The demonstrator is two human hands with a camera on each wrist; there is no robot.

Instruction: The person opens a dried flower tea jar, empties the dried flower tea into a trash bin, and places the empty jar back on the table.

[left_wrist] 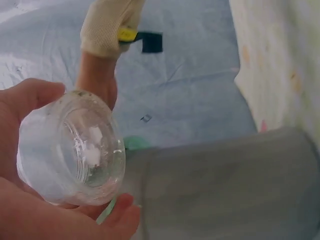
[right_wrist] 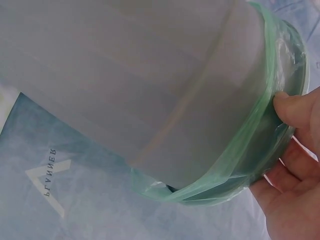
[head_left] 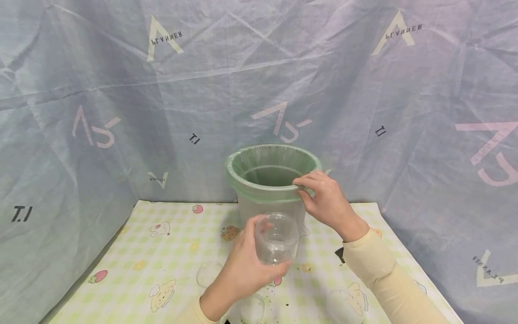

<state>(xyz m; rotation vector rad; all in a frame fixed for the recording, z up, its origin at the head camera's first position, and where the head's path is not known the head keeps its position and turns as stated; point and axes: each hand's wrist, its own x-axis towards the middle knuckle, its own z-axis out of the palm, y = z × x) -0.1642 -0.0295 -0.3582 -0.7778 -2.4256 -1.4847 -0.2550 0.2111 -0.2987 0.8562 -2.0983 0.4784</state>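
Observation:
My left hand [head_left: 243,265] holds a clear jar [head_left: 277,245], fingers and thumb curled round its sides, in front of the bin. In the left wrist view the jar [left_wrist: 90,150] is tilted on its side, with light reflections on it. Behind it stands a grey trash bin [head_left: 251,209] lined with a green plastic bag [head_left: 259,194] folded over the rim. My right hand [head_left: 328,202] grips the bin's right front rim. In the right wrist view the thumb presses the folded bag [right_wrist: 250,130] from outside, the other fingers lying at the rim.
On the checked tablecloth [head_left: 170,243], a clear round piece [head_left: 208,273] lies left of my left wrist. Another clear round piece [head_left: 252,308] is at the front edge, near scattered dark crumbs [head_left: 287,305]. A grey-blue printed curtain [head_left: 194,103] stands close behind the bin.

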